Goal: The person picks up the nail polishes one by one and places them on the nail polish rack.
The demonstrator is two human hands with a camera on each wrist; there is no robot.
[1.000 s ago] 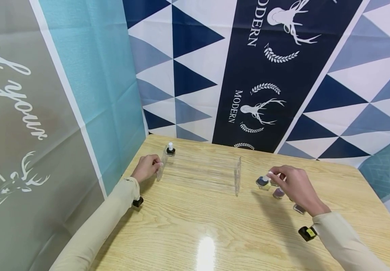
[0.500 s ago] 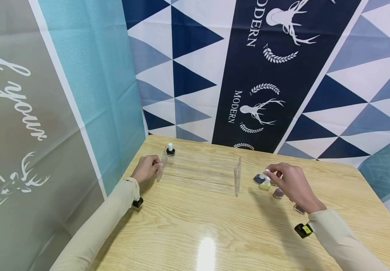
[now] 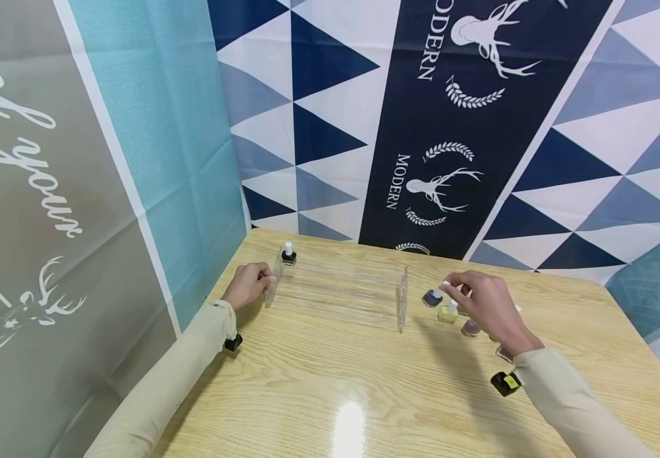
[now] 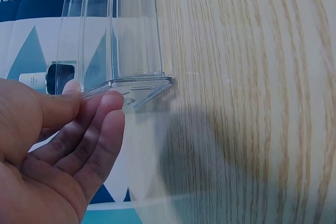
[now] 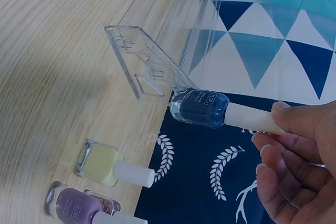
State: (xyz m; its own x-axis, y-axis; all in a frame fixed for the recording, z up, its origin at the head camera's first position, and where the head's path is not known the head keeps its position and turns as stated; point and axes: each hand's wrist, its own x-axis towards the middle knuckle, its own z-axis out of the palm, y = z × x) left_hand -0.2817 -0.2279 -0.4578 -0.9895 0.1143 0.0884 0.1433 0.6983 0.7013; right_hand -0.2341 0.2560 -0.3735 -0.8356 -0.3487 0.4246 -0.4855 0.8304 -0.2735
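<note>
My right hand [image 3: 487, 305] pinches the white cap of a dark blue nail polish bottle [image 5: 202, 108] between thumb and fingers. In the head view that bottle is just right of a clear acrylic rack [image 3: 341, 292]. My left hand [image 3: 247, 284] grips the rack's left end panel by its edge; the left wrist view shows thumb and fingertips at the clear plastic [image 4: 136, 80]. A black nail polish bottle [image 3: 289, 256] with a white cap stands at the rack's back left corner. The rack's right end panel [image 5: 149, 61] appears close to the blue bottle in the right wrist view.
Below and beside my right hand stand a pale yellow polish bottle [image 3: 447, 312], a purple one [image 3: 470, 327] and a glittery one [image 5: 103, 201]. Another bottle [image 3: 504, 353] is partly hidden by my wrist. Patterned cloth walls [image 3: 330, 127] border the wooden table [image 3: 307, 381] behind and at left.
My right hand has moved a little left with the blue polish bottle, away from the yellow bottle and toward the rack. My left hand keeps its place on the rack's end panel.
</note>
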